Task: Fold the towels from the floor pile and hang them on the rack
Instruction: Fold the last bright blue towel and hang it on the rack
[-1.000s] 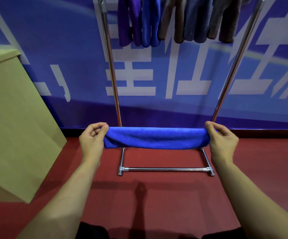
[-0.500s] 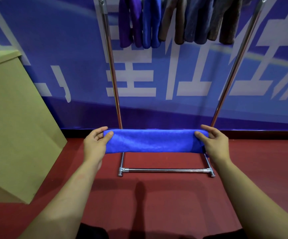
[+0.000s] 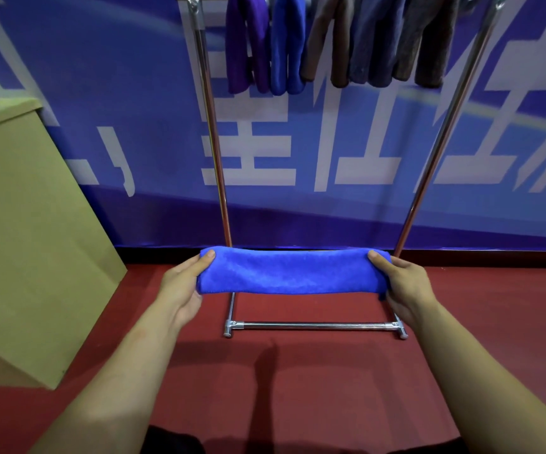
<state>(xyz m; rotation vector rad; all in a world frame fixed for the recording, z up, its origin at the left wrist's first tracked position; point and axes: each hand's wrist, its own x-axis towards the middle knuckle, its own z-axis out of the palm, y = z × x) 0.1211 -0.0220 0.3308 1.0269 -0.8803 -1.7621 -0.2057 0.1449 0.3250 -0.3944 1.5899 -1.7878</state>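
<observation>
A blue towel (image 3: 292, 271), folded into a long flat band, is stretched level between my hands in front of the rack. My left hand (image 3: 183, 283) grips its left end, thumb on top and fingers under. My right hand (image 3: 402, 283) grips its right end the same way. The chrome rack (image 3: 214, 142) stands against the wall, its base bar (image 3: 314, 326) on the floor below the towel. Several folded towels hang from its top: purple (image 3: 243, 44), blue (image 3: 288, 44), brown and grey (image 3: 373, 40). No floor pile is in view.
A tan cardboard box (image 3: 26, 231) stands on the left, close to my left arm. A blue banner wall (image 3: 330, 152) with white characters is behind the rack. The floor is red (image 3: 297, 388).
The towel went from a rounded roll to a flatter, wider band. Both hands shifted from clenching the ends to thumbs on top, and the towel sits slightly closer to me.
</observation>
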